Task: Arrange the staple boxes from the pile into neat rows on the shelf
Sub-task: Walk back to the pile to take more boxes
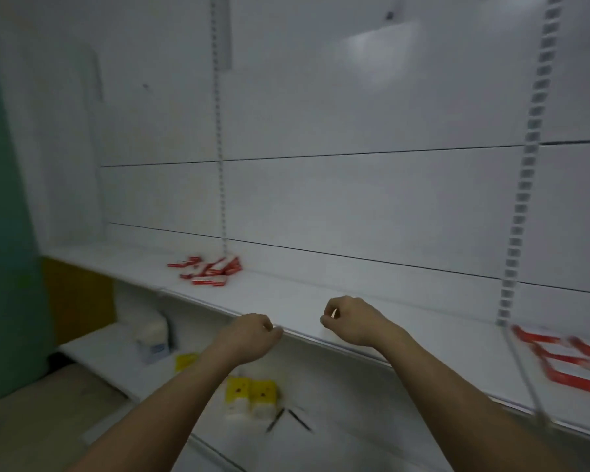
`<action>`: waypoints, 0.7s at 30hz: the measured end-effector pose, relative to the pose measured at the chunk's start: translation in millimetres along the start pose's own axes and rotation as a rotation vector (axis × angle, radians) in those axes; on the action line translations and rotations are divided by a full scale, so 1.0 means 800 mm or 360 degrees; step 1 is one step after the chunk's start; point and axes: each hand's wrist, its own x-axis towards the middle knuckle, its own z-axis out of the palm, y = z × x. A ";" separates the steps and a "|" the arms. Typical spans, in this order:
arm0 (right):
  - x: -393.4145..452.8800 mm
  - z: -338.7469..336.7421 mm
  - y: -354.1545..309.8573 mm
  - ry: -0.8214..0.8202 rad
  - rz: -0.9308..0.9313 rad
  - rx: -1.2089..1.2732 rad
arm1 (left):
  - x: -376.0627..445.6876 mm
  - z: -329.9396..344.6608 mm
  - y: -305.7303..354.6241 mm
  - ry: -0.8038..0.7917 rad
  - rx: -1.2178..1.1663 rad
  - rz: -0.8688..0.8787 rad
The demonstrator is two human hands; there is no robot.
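a messy pile of red and white staple boxes (206, 271) far back on the white shelf (286, 308), near the back wall and right under a thin slotted rail (220, 148). more red staple boxes in flat rows (569, 362) at the right end of the same shelf (all blurry, so no way to count them), just past a wider slotted rail (525, 172).

between pile and rows, two bare hands over the shelf's front edge. left hand (252, 338) curled in a loose fist at the edge, nothing seen in it. right hand (351, 320) also curled, finger and thumb pinched close together, with a small pale speck there, too blurry to tell if anything is held.

down below, on a lower shelf (123, 369), two yellow packs (251, 396) side by side, a smaller yellow pack (184, 362) and a white tub (152, 338). green wall (4, 233) at far left.
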 end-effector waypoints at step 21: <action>0.341 0.197 -0.314 -0.0100 -0.0455 0.0101 | 0.121 -0.153 -0.374 0.0354 0.0124 -0.0406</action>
